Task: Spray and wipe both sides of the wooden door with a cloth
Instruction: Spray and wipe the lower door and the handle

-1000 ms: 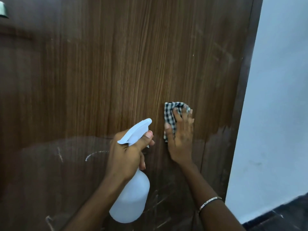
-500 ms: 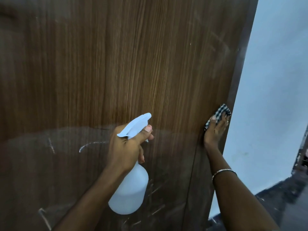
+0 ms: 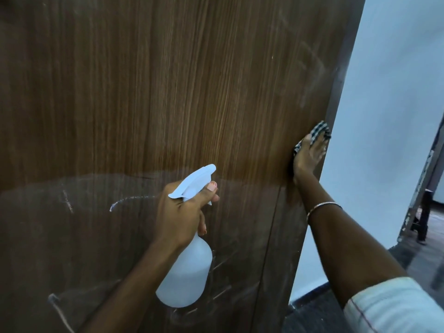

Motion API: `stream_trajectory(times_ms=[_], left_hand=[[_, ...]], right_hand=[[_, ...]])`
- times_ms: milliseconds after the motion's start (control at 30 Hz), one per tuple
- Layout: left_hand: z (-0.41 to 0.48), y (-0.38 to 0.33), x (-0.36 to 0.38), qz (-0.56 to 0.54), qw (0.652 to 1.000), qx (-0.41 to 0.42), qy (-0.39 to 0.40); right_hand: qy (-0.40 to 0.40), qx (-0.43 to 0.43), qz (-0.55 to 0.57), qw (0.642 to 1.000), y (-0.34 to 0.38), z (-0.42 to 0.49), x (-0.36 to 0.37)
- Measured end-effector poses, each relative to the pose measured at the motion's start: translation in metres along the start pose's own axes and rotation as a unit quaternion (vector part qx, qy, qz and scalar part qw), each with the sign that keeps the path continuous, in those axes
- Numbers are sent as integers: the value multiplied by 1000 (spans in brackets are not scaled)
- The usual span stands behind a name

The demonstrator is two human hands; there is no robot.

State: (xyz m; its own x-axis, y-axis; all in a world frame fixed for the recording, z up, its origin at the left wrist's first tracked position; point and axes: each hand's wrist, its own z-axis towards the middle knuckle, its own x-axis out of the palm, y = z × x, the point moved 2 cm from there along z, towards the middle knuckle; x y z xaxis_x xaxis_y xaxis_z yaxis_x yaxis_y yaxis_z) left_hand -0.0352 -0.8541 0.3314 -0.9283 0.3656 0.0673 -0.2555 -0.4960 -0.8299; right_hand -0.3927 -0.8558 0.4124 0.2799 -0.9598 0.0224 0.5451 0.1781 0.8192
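Note:
The brown wooden door fills most of the head view, glossy above and dull with pale scratch marks low down. My left hand grips the neck of a white spray bottle, nozzle pointing at the door. My right hand presses a black-and-white checked cloth flat against the door at its right edge, fingers straight over the cloth. A thin bangle sits on that wrist.
A pale wall stands right of the door edge. Beyond it a doorway shows a dark frame and dark furniture legs. The floor at the lower right is dark.
My right hand slid the cloth from the door's middle to its right edge and a little upward. The view shifted right. My left hand kept the bottle nearly still.

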Motion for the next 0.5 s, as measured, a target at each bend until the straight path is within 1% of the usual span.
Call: stream_trajectory(times_ms=[67,133,233,300,400,433,500], left_hand=[[-1,3,2,-3,1000,0,-1],[-1,7,4,5,1000,-1,1],[-2,11,8,10,1000,3,5],[-4,13,11,15,1000,0,11],[-5,18,17,22,999,-11,24],[-6,19,20,22,999,-17,31],[-8,24,25,31,998,-32,41]], right_hand=[[-8,-27,0,1000,-17,-16,0],[-9,-15,8,1000,-52,-45,-1],[-7,62,3,998,-104,-98,-5],[3,118,-8,993,-126,-119,-6],[23,155,-16,988,-124,-114,-7],[28,152,-14,988,-117,-106,-7],[39,107,-21,993,-95,-81,-10]])
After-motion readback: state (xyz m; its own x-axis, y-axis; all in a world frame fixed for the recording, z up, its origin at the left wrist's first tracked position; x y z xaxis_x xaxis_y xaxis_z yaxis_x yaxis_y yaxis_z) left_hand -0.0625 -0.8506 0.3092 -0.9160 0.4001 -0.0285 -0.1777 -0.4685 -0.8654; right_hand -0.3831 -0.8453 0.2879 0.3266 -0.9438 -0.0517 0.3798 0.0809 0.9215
